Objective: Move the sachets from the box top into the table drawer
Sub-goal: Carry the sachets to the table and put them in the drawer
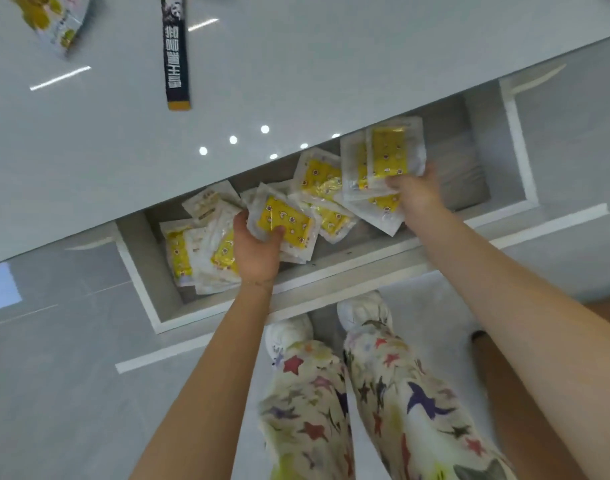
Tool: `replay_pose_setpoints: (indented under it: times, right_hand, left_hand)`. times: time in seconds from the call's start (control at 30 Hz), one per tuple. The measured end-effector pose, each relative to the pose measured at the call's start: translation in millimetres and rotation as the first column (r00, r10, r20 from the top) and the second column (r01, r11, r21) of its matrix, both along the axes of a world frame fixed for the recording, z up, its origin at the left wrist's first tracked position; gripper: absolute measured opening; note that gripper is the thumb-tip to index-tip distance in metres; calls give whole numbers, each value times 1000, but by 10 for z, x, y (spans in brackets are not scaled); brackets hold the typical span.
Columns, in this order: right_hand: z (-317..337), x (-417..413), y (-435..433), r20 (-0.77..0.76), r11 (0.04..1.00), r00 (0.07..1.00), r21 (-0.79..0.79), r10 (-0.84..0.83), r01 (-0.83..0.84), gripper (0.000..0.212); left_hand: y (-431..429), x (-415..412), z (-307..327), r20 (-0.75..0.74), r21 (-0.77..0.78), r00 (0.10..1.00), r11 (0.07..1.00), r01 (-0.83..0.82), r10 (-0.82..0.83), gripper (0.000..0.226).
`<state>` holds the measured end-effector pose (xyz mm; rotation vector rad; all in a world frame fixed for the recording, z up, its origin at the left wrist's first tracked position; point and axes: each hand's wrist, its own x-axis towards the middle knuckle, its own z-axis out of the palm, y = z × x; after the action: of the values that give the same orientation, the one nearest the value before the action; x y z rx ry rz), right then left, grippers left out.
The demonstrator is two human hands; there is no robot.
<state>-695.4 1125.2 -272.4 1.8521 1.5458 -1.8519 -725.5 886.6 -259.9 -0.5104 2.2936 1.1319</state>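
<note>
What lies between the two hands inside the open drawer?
In the head view, loose sachets, yellow and white, lie overlapping in the drawer between the left hand, gripping a held sachet, and the right hand, holding a small stack.

Yellow-and-white sachets [284,221], grey drawer [151,268], cream star-patterned trousers [417,393], black-and-gold stick packet [175,53].

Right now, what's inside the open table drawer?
Yellow-and-white sachets lie scattered across the drawer; the left hand and right hand each grip some. The tabletop covers the drawer's back part.
</note>
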Motion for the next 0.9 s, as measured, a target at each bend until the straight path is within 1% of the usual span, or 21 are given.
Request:
replay_pose_setpoints:
  times: [0.1, 0.17, 0.23, 0.27, 0.33, 0.37, 0.43, 0.47, 0.57, 0.63, 0.73, 0.83, 0.9]
  right_hand:
    - [94, 29, -26, 113, 984, 984, 97, 141, -152, 66]
    - [295, 71, -30, 134, 950, 960, 159, 248, -268, 69]
    - [636, 115, -46, 131, 890, 925, 253, 357, -379, 68]
    - [851, 137, -59, 129, 850, 901, 299, 415, -435, 65]
    - [1312, 174, -92, 113, 762, 839, 367, 532, -533, 57]
    - [1562, 183, -114, 110, 718, 804, 392, 584, -575, 58]
    - [2044, 188, -147, 145, 607, 724, 449, 674, -656, 64]
    - [2300, 181, -170, 172, 534, 671, 479, 722, -697, 64]
    - [3039, 156, -273, 312, 266, 475, 528, 823, -807, 69]
    - [3473, 145, -375, 382, 109, 358, 539, 852, -835, 74]
    - [4088, 69, -591, 474, -120, 191, 550, 860, -827, 75]
    - [4664, -73, -899, 510, -275, 69, 567, 857, -776, 75]
    - [4981, -183, -1164, 516, -360, 1, 599, 857, -716, 74]
  left_hand:
    - [17, -4, 118, -21, -59, 999, 998, 30, -32, 74]
    - [13, -2, 334, -23, -78, 999, 996, 37, -39, 76]
    - [-4, 16, 637, -40, -65, 998, 997, 47, -49, 71]
    - [-16, 29, 826, -52, -48, 997, 997, 62, -65, 67]
    - [-52, 59, 1243, -79, -19, 991, 994, 107, -109, 62]
    - [-81, 74, 1461, -89, -15, 987, 991, 135, -136, 61]
    - [-140, 86, 1930, -107, -29, 977, 983, 182, -184, 64]
    - [-173, 90, 2167, -116, -45, 971, 978, 203, -207, 68]
    - [-297, 135, 2905, -160, -135, 944, 954, 268, -288, 72]
    - [-438, 204, 3341, -205, -230, 911, 922, 312, -359, 72]
    - [-755, 339, 3880, -227, -365, 888, 880, 302, -399, 77]
    - [-1134, 477, 4360, -238, -440, 904, 869, 226, -356, 74]
    - [-1403, 574, 4678, -236, -494, 913, 850, 182, -333, 80]
